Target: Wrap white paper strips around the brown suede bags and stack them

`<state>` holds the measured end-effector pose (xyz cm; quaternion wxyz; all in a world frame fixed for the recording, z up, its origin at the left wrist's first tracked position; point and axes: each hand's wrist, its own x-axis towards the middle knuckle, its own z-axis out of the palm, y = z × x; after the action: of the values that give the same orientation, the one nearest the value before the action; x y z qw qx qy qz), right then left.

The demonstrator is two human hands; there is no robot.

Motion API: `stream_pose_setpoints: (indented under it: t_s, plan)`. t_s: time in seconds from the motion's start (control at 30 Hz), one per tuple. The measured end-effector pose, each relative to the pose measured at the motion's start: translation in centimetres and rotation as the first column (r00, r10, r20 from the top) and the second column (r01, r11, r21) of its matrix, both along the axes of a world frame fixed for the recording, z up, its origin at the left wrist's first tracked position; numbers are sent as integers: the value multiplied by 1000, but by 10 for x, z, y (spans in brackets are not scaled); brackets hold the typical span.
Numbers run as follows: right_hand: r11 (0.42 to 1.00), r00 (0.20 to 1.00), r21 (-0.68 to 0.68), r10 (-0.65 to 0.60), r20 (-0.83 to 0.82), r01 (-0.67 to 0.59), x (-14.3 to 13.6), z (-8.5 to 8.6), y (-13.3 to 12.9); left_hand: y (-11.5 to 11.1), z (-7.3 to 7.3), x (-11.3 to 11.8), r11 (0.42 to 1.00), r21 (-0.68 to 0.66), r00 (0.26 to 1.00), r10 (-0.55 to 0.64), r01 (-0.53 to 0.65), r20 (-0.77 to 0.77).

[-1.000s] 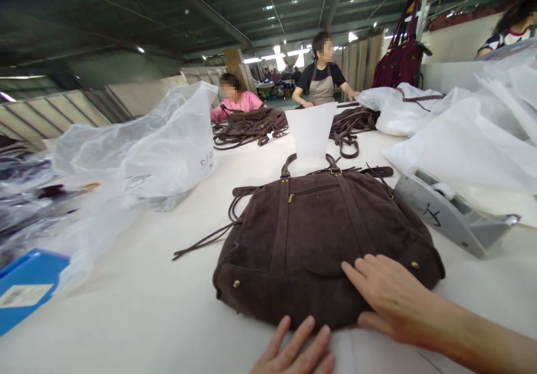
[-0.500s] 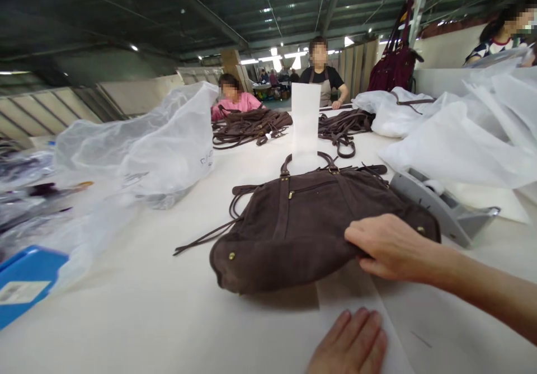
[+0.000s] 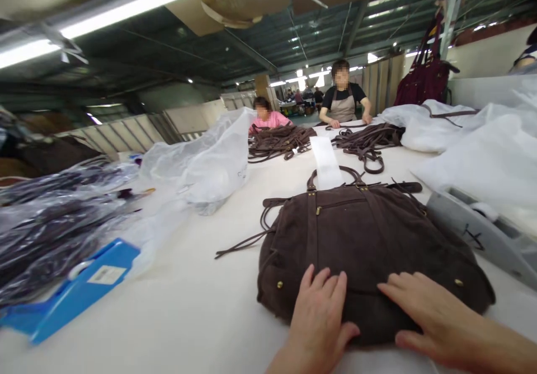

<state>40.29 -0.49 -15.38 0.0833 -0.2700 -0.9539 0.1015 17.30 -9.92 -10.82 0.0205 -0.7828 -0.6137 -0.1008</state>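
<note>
A dark brown handbag (image 3: 348, 234) lies on the white table, its handles pointing away from me and its base, with brass studs, facing me. My left hand (image 3: 321, 312) rests on the near lower part of the bag, fingers stretched out and thumb apart. To its right, my right hand (image 3: 428, 312) lies against the same edge, fingers extended over the brown surface and thumb lower down. Neither hand grips the bag. A white paper strip (image 3: 326, 161) sticks up past the handles at the far side.
A grey tape dispenser (image 3: 490, 234) stands right of the bag, a blue one (image 3: 88, 284) at left. Clear plastic bags (image 3: 213, 161) and wrapped dark goods (image 3: 54, 234) lie leftward. Brown straps (image 3: 281, 139) are heaped at the back, where two people (image 3: 342, 99) work.
My right hand has let go of the bag's raised near edge, which has come down. My left hand has moved from the paper onto the bag. The view has swung left.
</note>
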Motion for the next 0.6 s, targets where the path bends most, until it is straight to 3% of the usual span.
stream_pose_setpoints:
  t_s: [0.13,0.37,0.47,0.6]
  plan:
    - [999,1000,-33,-23,-21,22,-9,-18,6,3,-17,-1,996,6,995,87,-87,-52]
    - [967,999,-252,-16,51,29,-25,10,18,5,-23,-9,990,95,989,114,-105,-96]
    - [953,998,-303,-4,68,24,-26,35,27,19,-11,-14,979,160,988,137,-124,-72]
    - [967,999,-253,-34,-11,30,-27,76,51,46,20,-22,958,259,990,138,-125,-34]
